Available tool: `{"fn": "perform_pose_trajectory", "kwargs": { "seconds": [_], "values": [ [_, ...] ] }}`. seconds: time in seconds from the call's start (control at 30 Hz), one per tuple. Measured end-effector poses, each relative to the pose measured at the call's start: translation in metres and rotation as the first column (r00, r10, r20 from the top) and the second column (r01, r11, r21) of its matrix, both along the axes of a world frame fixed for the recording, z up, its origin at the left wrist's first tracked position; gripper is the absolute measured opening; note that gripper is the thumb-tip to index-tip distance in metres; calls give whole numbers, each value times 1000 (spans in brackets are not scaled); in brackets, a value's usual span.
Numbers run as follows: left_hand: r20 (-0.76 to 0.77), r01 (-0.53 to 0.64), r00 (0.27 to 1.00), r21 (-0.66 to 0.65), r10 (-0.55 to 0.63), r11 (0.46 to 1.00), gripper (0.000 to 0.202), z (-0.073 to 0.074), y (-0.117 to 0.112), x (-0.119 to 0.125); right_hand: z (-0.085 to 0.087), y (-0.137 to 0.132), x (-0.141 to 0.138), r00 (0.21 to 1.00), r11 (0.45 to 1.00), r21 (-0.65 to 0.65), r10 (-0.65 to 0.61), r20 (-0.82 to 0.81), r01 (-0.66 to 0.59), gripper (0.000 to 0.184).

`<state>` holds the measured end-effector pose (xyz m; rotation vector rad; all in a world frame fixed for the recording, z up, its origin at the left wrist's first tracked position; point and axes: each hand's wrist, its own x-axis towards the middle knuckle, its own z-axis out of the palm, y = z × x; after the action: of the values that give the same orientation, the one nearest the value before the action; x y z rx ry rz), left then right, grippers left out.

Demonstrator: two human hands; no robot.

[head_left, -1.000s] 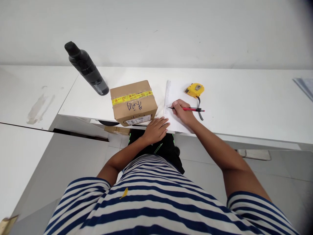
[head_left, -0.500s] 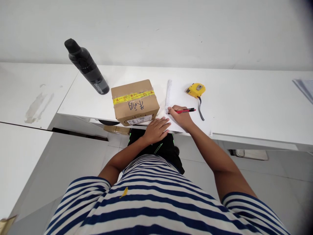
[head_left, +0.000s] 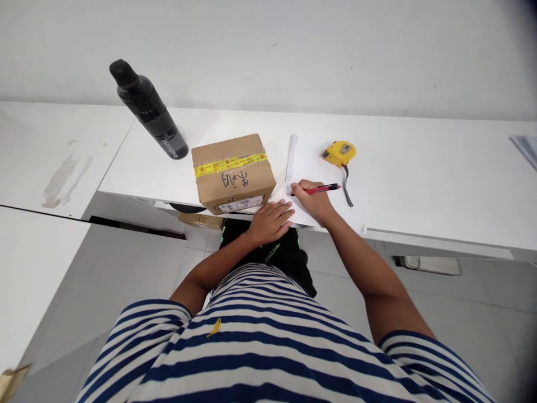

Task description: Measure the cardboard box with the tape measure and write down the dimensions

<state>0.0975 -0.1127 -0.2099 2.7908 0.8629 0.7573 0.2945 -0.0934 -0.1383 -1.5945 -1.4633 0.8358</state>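
A red and black pen (head_left: pixel 325 189) is gripped in my right hand (head_left: pixel 312 200), its tip down at the left part of a white sheet of paper (head_left: pixel 310 159). Rows of small writing run along the paper's left edge. My left hand (head_left: pixel 271 221) lies flat with fingers stretched out, at the desk's front edge and the paper's lower left corner. Just beyond it stands a taped cardboard box (head_left: pixel 232 182) with a yellow strip, handwriting and a label. On the paper's upper right rests a yellow tape measure (head_left: pixel 340 153) with a black wrist strap.
A tall black bottle (head_left: pixel 153 115) stands upright at the back left of the white desk (head_left: pixel 436 173). Some papers (head_left: pixel 524 148) lie at the far right edge. Behind the desk rises a pale wall (head_left: pixel 293 56). Below the desk are a cardboard piece and a metallic object.
The whole view has shifted slightly. My right hand keeps the pen on the paper at nearly the same place, and my left hand lies as before.
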Motion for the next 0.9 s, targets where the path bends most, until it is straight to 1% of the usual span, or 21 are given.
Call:
{"fn": "perform_pose_trajectory", "kwargs": {
  "seconds": [0.07, 0.2, 0.4, 0.6, 0.73, 0.9],
  "values": [
    [28, 5, 1000, 48, -6, 999, 39, -2, 0, 0, 0, 0, 1, 1000, 1000, 0, 25, -2, -25, 41],
    [86, -12, 996, 154, -1, 988, 37, -2, 1, 0, -2, 1, 2, 1000, 1000, 11, 12, 26, -12, 41],
    [77, -23, 997, 152, 12, 988, 36, -2, 1, 0, -5, 1, 2, 1000, 1000, 13, -20, 25, 19, 42],
    [58, -15, 998, 122, 8, 992, 37, -4, 1, -2, -5, 3, 1, 1000, 1000, 1, 14, 27, -14, 44],
    [60, -20, 998, 185, 9, 983, 36, -7, 2, -4, -4, 2, 0, 1000, 1000, 14, 7, 29, -8, 44],
    [67, -18, 998, 207, 5, 978, 36, -9, 3, -5, -4, 1, -1, 1000, 1000, 14, -5, 26, 5, 42]
  ]
}}
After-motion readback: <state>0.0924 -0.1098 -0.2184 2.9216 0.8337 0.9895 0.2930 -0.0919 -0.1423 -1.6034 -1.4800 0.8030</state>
